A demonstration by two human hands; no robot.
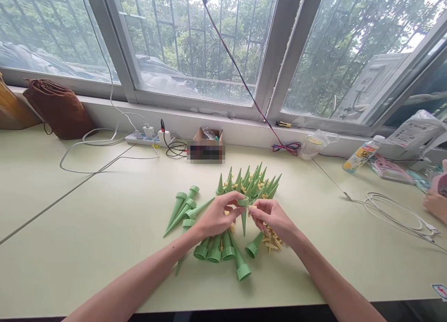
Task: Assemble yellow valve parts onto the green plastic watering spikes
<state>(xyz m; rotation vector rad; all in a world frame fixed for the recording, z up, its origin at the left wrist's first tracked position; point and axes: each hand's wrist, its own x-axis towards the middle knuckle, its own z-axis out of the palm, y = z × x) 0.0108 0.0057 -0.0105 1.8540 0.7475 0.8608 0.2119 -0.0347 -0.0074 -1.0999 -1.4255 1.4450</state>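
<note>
My left hand (217,216) pinches a green plastic cone spike (243,213) by its wide top, tip pointing down, above the table. My right hand (270,216) is closed on a small yellow piece (252,207) held against the cone's rim. Beneath and around both hands lie several more green cones (223,250); a separate group (184,209) lies to the left and a cluster with tips pointing up (249,182) stands behind. Loose yellow pieces (273,241) lie under my right wrist.
The pale green table (87,229) runs along a window sill. A power strip (148,138) with cables, a small cardboard box (206,145), a brown pouch (57,109), a bottle (361,154) and a white cable (394,210) lie on it. Another person's hand (435,203) shows at the right edge.
</note>
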